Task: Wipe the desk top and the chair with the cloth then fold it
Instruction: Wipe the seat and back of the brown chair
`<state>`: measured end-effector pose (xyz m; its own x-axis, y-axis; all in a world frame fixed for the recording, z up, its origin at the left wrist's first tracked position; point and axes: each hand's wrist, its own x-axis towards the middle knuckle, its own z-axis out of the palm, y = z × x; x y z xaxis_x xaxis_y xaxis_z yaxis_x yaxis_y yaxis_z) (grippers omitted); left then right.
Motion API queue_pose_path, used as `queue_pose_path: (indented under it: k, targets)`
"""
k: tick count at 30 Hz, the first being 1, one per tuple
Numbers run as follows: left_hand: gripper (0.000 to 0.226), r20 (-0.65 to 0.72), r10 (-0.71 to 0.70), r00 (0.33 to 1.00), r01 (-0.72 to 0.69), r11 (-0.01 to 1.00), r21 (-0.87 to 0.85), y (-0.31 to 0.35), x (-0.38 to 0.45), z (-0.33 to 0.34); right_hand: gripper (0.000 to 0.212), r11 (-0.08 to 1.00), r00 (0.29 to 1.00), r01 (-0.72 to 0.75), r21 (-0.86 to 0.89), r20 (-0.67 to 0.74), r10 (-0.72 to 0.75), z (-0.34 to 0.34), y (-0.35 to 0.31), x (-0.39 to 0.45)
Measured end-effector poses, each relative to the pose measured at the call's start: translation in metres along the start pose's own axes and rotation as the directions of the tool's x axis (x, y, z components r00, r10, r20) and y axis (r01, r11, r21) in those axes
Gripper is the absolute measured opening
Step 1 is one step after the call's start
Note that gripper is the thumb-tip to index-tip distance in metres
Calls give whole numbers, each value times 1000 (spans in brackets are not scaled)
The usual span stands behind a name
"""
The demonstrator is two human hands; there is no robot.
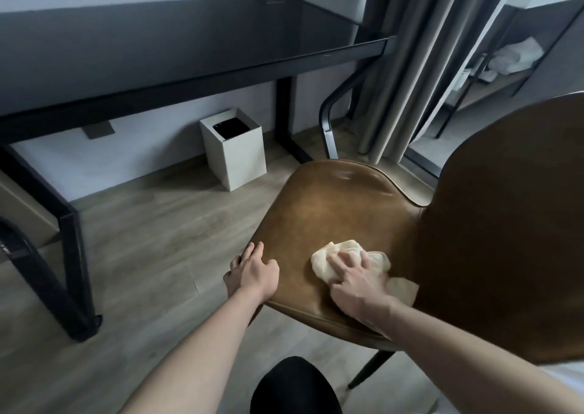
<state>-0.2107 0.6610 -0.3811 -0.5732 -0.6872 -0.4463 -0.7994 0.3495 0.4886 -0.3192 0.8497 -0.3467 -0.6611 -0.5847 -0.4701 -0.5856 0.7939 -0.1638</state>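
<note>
Brown leather chair (341, 211) seat is wiped with the cloth (344, 257).
The cloth is pressed flat under the right hand (357, 282); the seat edge is gripped by the left hand (252, 271); overlapping strokes are advised.

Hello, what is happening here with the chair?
A person is wiping the brown chair. The right hand presses a bunched cloth on the seat, near the backrest. The left hand grips the seat's front edge, probably to steady it. The dark desk stands behind, with nothing on the part in view. The cloth is not yet folded.
</note>
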Motion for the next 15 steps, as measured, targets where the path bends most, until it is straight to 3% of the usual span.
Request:
queue_pose_path:
  k: [6, 12, 15]
  targets:
    - [58, -112, -18, 994, -2, 984, -180, -3, -1, 4, 67, 996, 999, 45, 79, 24, -47, 6, -4, 6]
    - [61, -233, -72, 970, -4, 951, -308, -8, -1, 14, 66, 954, 955, 295, 45, -31, -294, 9, -45, 45]
    - [62, -319, -112, 941, -16, 929, -371, -10, 1, 18, 61, 907, 906, 417, -63, -51, -420, 4, -84, 79]
